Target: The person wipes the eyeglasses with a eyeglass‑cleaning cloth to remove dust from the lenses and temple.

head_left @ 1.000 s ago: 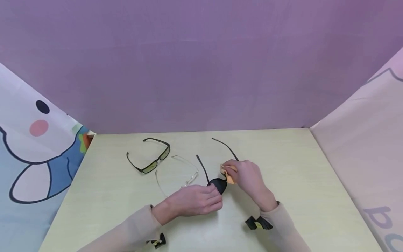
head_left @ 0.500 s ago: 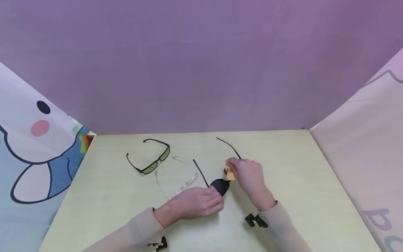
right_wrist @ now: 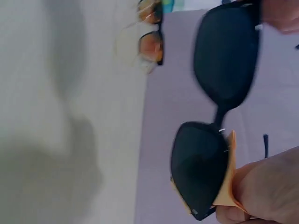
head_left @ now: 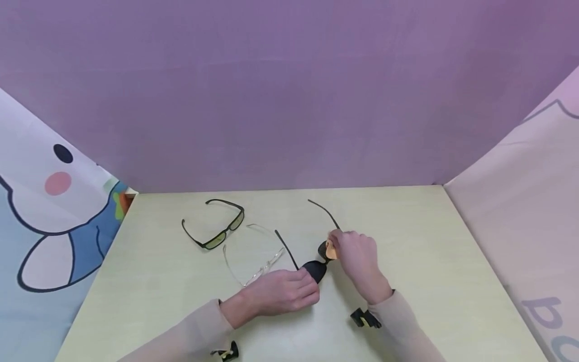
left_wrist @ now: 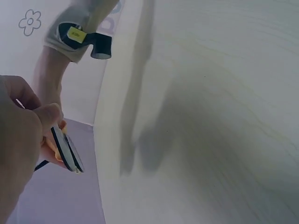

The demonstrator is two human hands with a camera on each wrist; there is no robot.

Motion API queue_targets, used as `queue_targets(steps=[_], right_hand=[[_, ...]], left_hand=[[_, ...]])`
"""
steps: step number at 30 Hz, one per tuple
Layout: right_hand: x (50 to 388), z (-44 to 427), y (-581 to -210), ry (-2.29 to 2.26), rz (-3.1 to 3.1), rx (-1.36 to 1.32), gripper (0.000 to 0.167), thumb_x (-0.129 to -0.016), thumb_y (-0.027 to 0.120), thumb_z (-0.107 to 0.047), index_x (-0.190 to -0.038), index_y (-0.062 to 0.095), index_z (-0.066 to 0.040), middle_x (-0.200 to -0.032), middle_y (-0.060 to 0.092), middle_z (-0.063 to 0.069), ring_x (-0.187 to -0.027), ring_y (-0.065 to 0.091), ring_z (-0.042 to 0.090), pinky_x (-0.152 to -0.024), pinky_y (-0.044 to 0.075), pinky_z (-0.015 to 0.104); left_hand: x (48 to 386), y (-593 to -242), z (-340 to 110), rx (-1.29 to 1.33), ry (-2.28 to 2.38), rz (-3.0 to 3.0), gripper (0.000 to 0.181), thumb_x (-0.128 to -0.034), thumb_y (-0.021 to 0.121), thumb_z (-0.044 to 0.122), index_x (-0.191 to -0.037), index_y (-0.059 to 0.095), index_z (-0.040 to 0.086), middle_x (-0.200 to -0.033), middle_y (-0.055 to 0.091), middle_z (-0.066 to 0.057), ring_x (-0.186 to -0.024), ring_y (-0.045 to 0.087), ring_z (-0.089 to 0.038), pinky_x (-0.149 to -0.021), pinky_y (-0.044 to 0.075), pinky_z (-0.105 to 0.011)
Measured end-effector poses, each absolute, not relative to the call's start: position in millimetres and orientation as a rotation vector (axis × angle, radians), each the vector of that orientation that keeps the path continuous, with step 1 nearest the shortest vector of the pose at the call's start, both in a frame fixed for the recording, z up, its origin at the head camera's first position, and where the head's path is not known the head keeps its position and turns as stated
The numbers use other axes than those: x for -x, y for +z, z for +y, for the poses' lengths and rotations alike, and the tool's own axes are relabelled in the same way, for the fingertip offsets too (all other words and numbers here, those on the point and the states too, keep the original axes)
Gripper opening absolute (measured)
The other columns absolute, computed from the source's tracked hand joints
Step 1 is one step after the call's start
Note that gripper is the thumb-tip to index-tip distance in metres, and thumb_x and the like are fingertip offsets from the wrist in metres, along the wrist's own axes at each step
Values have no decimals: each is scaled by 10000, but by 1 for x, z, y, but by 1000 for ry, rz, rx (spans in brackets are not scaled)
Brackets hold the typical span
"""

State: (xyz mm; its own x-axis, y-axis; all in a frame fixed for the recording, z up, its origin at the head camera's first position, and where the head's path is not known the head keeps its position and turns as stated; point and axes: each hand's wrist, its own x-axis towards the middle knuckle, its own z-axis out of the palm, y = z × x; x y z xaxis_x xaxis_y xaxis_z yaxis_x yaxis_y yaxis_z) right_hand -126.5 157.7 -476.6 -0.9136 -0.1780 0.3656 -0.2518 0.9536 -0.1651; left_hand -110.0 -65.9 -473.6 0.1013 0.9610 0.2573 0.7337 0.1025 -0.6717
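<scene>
Above the table, a pair of black sunglasses is held between both hands, its temples spread and pointing toward the back wall. My left hand pinches it at the left end, close to the temple hinge. On the other side my right hand grips an orange cloth pressed around the right lens. In the right wrist view the cloth lies behind that dark lens, with part of it showing past the lower edge. The fingertips of my right hand are partly hidden behind the lens and cloth.
Black-framed glasses with yellow-green lenses lie unfolded at the back left of the table. Clear-framed glasses lie just behind my left hand, partly covered by it. A purple wall closes off the back; printed cloth panels flank both sides.
My right hand and the cloth shifted right, then slightly back, leaving more of the right lens in sight. The left temple of the sunglasses has swung left and lower. Both other pairs stay put.
</scene>
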Motion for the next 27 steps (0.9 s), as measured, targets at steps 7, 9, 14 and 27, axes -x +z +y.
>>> queue_targets(steps=[7, 9, 14, 27], right_hand=[[126, 160, -480, 615, -2828, -425, 70, -920, 786, -209, -965, 820, -168, -647, 683, -28, -447, 316, 42, -402, 269, 218], [126, 161, -478, 686, -2839, -440, 74, -912, 791, -209, -969, 825, -176, -667, 702, -23, -447, 321, 41, -407, 283, 229], [127, 162, -474, 559, -2798, -390, 78, -916, 791, -187, -982, 811, -151, -599, 641, -18, -429, 315, 67, -393, 247, 230], [129, 164, -473, 659, -2852, -389, 89, -922, 779, -191, -990, 811, -143, -623, 649, -12, -454, 340, 76, -413, 286, 247]], left_hand=[[107, -474, -66, 1688, 421, -1641, 250, -991, 425, 38, -1073, 613, 182, -1013, 641, 90, -959, 606, -67, -972, 495, -232], [107, -474, -66, 1680, 436, -1639, 248, -997, 412, 46, -1073, 609, 176, -1010, 640, 80, -962, 610, -78, -971, 496, -239], [108, -473, -65, 1673, 458, -1630, 273, -1015, 379, 38, -1089, 609, 165, -1015, 639, 66, -979, 619, -97, -979, 506, -253], [109, -472, -66, 1677, 456, -1630, 223, -1013, 428, 68, -1080, 613, 174, -1024, 651, 73, -983, 628, -89, -980, 510, -248]])
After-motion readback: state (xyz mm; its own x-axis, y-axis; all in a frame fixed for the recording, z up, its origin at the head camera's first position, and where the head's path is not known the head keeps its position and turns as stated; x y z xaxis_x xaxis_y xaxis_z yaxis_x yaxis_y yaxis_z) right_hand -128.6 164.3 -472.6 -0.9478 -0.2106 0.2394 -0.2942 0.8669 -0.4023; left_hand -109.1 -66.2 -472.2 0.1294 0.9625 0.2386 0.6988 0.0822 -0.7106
